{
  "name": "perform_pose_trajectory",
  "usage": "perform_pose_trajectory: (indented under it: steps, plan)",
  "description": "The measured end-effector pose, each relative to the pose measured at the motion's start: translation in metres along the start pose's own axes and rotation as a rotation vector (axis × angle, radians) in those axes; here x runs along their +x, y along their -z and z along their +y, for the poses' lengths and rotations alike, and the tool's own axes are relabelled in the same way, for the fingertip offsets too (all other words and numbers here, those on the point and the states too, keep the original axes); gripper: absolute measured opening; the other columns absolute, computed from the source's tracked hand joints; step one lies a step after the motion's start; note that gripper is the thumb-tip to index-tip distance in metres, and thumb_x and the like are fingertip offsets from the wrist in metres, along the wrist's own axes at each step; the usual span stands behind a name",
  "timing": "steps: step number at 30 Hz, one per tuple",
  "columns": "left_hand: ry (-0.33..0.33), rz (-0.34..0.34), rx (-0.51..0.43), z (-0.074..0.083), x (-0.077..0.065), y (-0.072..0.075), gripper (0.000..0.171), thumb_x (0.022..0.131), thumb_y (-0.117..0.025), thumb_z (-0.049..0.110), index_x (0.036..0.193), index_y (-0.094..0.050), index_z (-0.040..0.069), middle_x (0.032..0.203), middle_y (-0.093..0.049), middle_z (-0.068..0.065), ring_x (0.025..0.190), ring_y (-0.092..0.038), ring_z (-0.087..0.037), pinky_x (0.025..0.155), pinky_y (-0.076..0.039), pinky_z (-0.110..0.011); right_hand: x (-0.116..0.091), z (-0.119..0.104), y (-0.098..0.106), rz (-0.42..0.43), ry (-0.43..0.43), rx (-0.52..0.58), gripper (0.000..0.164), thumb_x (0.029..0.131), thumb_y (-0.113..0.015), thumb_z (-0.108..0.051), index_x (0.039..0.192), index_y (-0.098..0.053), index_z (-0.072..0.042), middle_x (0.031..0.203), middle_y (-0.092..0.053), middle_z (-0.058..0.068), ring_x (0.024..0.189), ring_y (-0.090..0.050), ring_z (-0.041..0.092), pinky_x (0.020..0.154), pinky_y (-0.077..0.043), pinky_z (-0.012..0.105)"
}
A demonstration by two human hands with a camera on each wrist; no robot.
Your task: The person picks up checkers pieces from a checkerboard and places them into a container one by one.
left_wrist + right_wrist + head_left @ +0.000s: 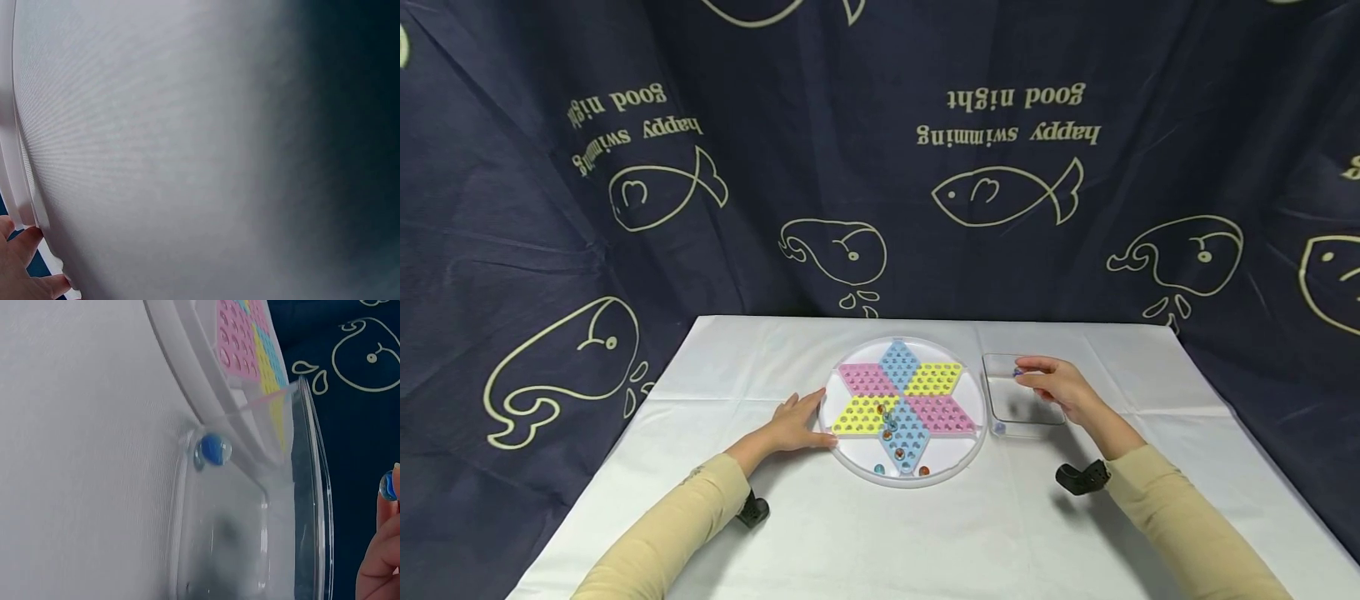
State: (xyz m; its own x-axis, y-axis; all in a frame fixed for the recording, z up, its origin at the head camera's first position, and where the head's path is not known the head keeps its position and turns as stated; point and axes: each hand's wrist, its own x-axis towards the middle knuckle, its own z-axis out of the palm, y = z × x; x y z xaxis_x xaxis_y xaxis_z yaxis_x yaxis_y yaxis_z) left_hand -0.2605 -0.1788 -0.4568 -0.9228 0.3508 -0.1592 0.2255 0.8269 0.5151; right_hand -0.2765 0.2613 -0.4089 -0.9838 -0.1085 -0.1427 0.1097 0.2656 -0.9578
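A round white Chinese checkers board (pixel 850 458) with a pink, yellow and blue star lies on the table. At its left rim rests my left hand (pixel 793 423), thumb and fingers spread along the edge. My right hand (pixel 1060 388) pinches a blue glass marble (pixel 388 486) between thumb and fingertips, above a clear plastic box (pixel 1030 431). In the right wrist view, another blue marble (pixel 215 449) lies in a corner of that box. Several marbles, such as an amber one (pixel 899 454), sit on the board's lower blue point and the yellow area beside it.
A teal marble (pixel 879 470) and an orange marble (pixel 923 471) lie in the board's front margin. The box stands right beside the board's right rim. A white cloth (pixel 970 542) covers the table, and a dark blue printed curtain (pixel 880 133) hangs behind it.
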Motion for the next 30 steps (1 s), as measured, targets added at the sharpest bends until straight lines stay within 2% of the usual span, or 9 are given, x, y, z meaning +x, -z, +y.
perform_pose_trajectory:
  steps: [9, 15, 18, 21, 25, 30]
  plan:
    - [-0.011, -0.002, 0.004, 0.0, 0.0, 0.0, 0.1, 0.073, -0.071, 0.049, 0.144, -0.02, 0.0, 0.148, -0.025, -0.019, 0.133, -0.01, -0.052, 0.107, -0.007, -0.063, -0.005, 0.006, 0.008, 0.0, -0.023, -0.018, 0.055, 0.082, -0.068, -0.018, 0.127, -0.046, 0.007, 0.08, -0.062, -0.019, 0.057, -0.043, -0.001, 0.049, -0.035, 0.016]
    - [-0.011, -0.003, 0.004, 0.0, 0.0, 0.0, 0.1, 0.073, -0.071, 0.049, 0.144, -0.02, 0.0, 0.148, -0.025, -0.019, 0.133, -0.011, -0.052, 0.107, -0.007, -0.063, -0.006, 0.009, 0.008, 0.004, -0.023, 0.009, 0.053, 0.083, -0.067, -0.016, 0.126, -0.047, 0.006, 0.08, -0.062, -0.02, 0.058, -0.044, -0.002, 0.049, -0.036, 0.015]
    - [-0.007, -0.007, 0.003, 0.001, -0.001, 0.001, 0.1, 0.073, -0.071, 0.049, 0.144, -0.02, 0.0, 0.148, -0.025, -0.019, 0.133, -0.01, -0.052, 0.107, -0.007, -0.063, -0.006, 0.011, 0.007, 0.004, -0.009, 0.025, 0.035, 0.084, -0.065, -0.013, 0.117, -0.057, -0.002, 0.079, -0.062, -0.021, 0.057, -0.044, -0.002, 0.048, -0.036, 0.014]
    - [-0.003, -0.012, 0.002, 0.002, -0.002, 0.001, 0.1, 0.073, -0.07, 0.049, 0.144, -0.02, 0.0, 0.148, -0.024, -0.019, 0.133, -0.01, -0.052, 0.108, -0.007, -0.062, -0.006, 0.013, 0.008, 0.002, 0.0, 0.035, 0.02, 0.085, -0.062, -0.009, 0.103, -0.062, -0.016, 0.079, -0.062, -0.023, 0.056, -0.044, -0.003, 0.047, -0.036, 0.014]
    - [-0.002, -0.013, 0.001, 0.003, -0.003, 0.002, 0.1, 0.073, -0.07, 0.048, 0.144, -0.02, 0.0, 0.148, -0.025, -0.019, 0.133, -0.01, -0.052, 0.108, -0.007, -0.062, -0.005, 0.014, 0.007, -0.006, 0.006, 0.048, 0.02, 0.086, -0.061, -0.008, 0.093, -0.061, -0.027, 0.081, -0.063, -0.022, 0.057, -0.045, -0.004, 0.047, -0.036, 0.013]
    - [-0.007, -0.011, 0.0, 0.003, -0.002, 0.002, 0.099, 0.073, -0.071, 0.047, 0.144, -0.02, 0.0, 0.148, -0.025, -0.019, 0.133, -0.01, -0.052, 0.107, -0.007, -0.063, -0.006, 0.011, 0.006, -0.009, -0.001, 0.052, 0.019, 0.085, -0.062, -0.011, 0.093, -0.061, -0.028, 0.082, -0.063, -0.022, 0.059, -0.048, -0.003, 0.048, -0.038, 0.014]
